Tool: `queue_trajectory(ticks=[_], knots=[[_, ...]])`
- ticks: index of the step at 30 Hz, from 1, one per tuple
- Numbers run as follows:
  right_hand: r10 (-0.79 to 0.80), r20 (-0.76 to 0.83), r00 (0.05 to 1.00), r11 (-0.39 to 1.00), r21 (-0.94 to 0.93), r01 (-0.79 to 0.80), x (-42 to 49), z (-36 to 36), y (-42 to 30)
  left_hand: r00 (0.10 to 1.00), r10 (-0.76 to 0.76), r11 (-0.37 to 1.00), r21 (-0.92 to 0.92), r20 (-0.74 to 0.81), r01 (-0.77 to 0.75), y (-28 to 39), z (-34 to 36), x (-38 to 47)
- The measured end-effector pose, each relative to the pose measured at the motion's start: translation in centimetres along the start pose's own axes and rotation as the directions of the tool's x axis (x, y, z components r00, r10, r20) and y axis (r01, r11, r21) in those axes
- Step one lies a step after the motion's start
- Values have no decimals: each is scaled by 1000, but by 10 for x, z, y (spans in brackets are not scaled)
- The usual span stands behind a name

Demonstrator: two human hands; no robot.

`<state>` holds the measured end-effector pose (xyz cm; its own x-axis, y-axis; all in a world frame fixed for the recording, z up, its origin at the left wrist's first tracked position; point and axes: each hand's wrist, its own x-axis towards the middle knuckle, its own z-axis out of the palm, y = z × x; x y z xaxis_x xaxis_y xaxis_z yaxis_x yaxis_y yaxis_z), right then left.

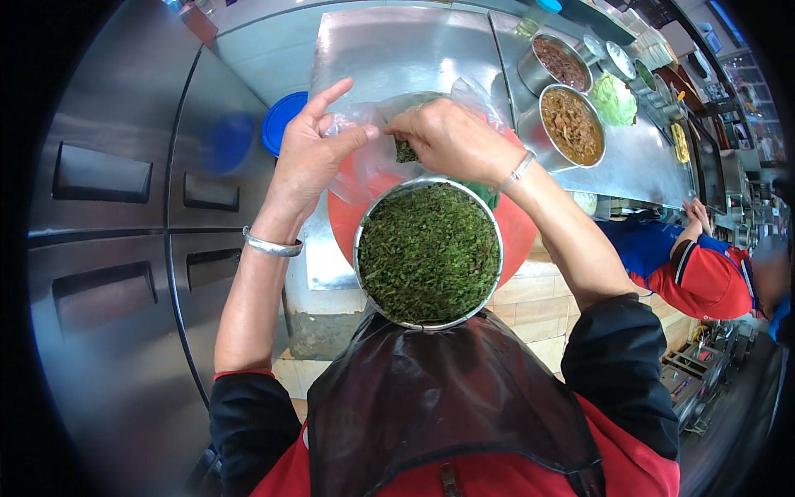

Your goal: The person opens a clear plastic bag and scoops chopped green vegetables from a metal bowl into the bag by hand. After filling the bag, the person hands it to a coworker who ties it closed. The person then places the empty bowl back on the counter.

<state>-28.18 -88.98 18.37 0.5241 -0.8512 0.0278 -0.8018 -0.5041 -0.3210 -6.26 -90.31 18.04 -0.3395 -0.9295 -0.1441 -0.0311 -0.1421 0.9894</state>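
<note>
My left hand [326,149] is at the left side of a clear plastic bag [372,171], its thumb and a finger at the bag's crumpled edge. Over the bag, my right hand [428,133] has its fingertips pinched together, with dark chopped greens [407,151] just below them; whether the fingers grip the bag's film or the greens is hard to tell. Nearer to me stands a round metal container [499,261] filled to the rim with chopped green herbs [428,255]. Beneath the bag and container lies a round red board [518,242].
Two steel pots, one of brown stew [571,127] and one of dark red food [561,62], stand right beside a lettuce head [612,99]. A blue lid [284,123] is behind my left hand. Steel refrigerator doors [105,124] rise at left. A co-worker [689,261] is at the right.
</note>
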Motion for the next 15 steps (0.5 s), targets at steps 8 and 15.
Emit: queue_trajectory(ticks=[8, 15], knots=[[457, -224, 861, 655, -570, -496, -17, -6, 52, 999, 37, 985, 168, -25, -32, -5, -21, -10], [205, -373, 905, 947, -159, -280, -28, -6, 29, 958, 233, 782, 618, -168, -82, -17, -2, 4]])
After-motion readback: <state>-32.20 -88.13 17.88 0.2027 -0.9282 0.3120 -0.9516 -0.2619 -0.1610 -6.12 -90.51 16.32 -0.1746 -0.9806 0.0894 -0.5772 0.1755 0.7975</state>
